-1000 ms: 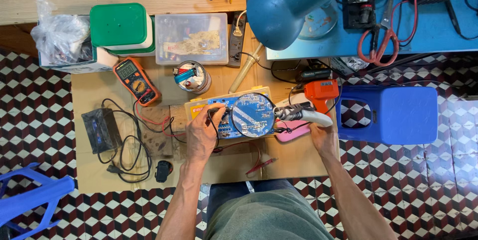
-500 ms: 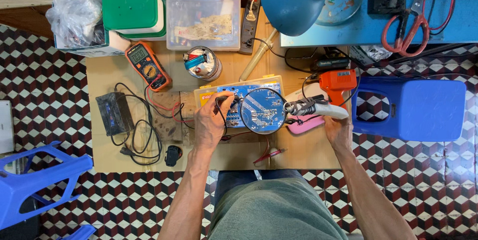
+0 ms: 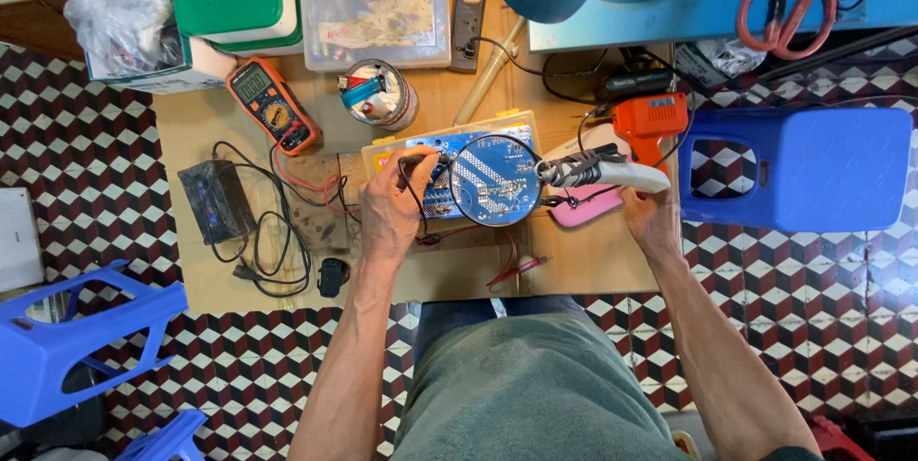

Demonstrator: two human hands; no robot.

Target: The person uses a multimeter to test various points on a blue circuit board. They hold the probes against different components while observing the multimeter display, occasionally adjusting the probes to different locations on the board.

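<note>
While the left hand (image 3: 390,208) pinched a thin black wire at the edge of the round circuit board (image 3: 494,179), the board lay at the middle of the counter (image 3: 593,265), over a flat yellow-edged box. The fingers were closed on the wire; a tug looked likely to slide the light board or strain the wire where it joined. To the left sat an orange meter (image 3: 273,105) with a hard plastic shell and a dark power brick (image 3: 218,201) with loose looped cables, which could snag the forearm. The board was blue, glossy, patterned with pale silvery tracks. The right hand (image 3: 650,217) was wrapped round a white tool (image 3: 598,172) bound in dark tape, its tip touching the board's rim; a slip might scrape the tracks. An orange gun-shaped tool (image 3: 648,121) lay just behind, cord trailing.
</note>
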